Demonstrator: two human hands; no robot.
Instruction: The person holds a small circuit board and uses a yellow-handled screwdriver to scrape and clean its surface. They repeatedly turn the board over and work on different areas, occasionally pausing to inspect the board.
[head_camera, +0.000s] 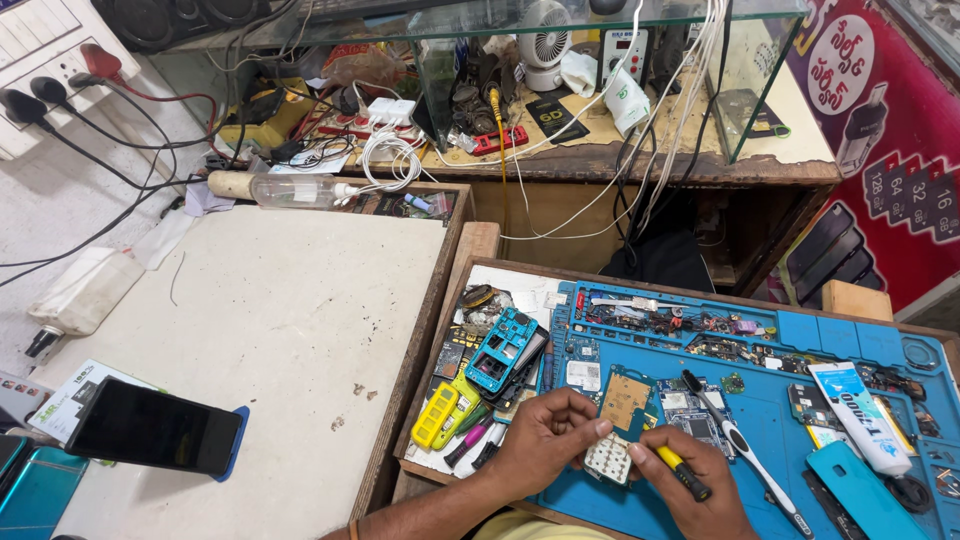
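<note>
Bright, even daylight-like light; white slab (270, 320) nearly washed out, shadows soft and short under the hands. Glare streaks on the glass shelf (600, 20) up top. Sharp centre, wide-angle bending at edges, slight softness at the corners.

Phone repair workshop: blue repair mat (780, 420) strewn with circuit boards (627, 398), dismantled phone frames (502, 348), soldering station (624, 52), tangled cables (395, 155).

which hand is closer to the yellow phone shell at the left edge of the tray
Left. The left hand sits just right of the yellow phone shell; the right hand is farther right, beyond the keypad piece.
</note>
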